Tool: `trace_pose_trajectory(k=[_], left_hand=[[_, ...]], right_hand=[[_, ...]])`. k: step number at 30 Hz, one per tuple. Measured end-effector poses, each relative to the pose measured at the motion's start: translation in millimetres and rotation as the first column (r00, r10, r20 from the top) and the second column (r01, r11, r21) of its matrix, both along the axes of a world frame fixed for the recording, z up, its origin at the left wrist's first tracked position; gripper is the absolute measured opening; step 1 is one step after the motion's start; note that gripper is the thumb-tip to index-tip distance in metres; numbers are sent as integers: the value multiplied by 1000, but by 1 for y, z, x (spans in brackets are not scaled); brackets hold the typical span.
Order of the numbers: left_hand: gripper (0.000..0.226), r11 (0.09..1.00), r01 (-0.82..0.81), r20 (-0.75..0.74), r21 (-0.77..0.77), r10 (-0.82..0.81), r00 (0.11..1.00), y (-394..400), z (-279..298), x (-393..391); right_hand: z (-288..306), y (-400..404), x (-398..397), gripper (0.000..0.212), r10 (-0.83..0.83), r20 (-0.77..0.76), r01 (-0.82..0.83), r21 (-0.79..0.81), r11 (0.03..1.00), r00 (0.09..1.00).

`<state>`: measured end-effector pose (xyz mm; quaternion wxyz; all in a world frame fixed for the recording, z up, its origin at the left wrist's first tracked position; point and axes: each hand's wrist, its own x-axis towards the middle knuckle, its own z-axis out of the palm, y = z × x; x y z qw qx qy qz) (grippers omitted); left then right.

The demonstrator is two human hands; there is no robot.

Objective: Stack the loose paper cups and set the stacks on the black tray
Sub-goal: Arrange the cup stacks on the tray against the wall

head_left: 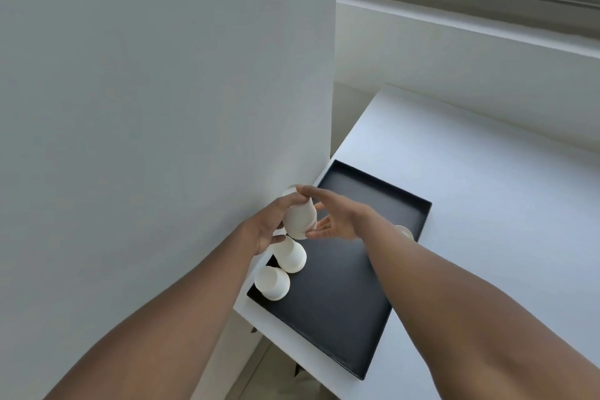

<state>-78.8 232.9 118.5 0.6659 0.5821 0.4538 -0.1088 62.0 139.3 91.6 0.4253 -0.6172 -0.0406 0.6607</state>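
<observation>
Just left of the frame's centre, the person's left hand [271, 224] grips a white paper cup [300, 219], thumb and fingers curled round its wall, and holds it tilted above the far left part of the black tray [344, 318]. The right hand [336, 221] lies beside it with fingers spread and relaxed, fingertips touching or nearly touching the cup's lower end, probably to steady or guide it while the left hand does the carrying. Whether this is one cup or several nested together cannot be told from this view.

Two more cups [289, 255] stand on the tray's left edge, just below the held one, side by side and apparently mouth down; grouping them along one edge leaves the rest of the tray open for further stacks. A loose cup [404, 232] shows partly behind the right forearm, at the tray's right rim, so it seems not yet gathered.

The tray lies on the white table [487, 221], pushed near the wall [162, 107] that fills the frame's left side.
</observation>
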Motion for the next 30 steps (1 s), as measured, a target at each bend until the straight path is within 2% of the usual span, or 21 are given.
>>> trace_pose_trajectory(k=[11,15,19,23,26,30], left_hand=[[68,987,-80,-44,-143,74,996,10,-26,-65],[69,978,-127,-51,-165,120,991,10,-31,-84],[72,974,-145,-47,-172,139,989,7,-32,-96],[66,967,-176,-35,-185,173,984,1,-36,-105],[57,957,-207,-19,-202,208,978,-2,-40,-110],[53,944,-249,-11,-217,253,967,-5,-48,-115]], right_hand=[[-3,-3,-42,91,177,-229,-199,-80,977,957],[-8,-3,-59,97,182,-282,-212,-80,974,942],[-15,-1,-70,91,179,-306,-212,-79,974,935],[-22,0,-79,93,177,-307,-212,-84,974,935],[-26,2,-84,84,160,-297,-193,-85,977,941],[-27,5,-90,57,177,-257,-203,-79,976,950]])
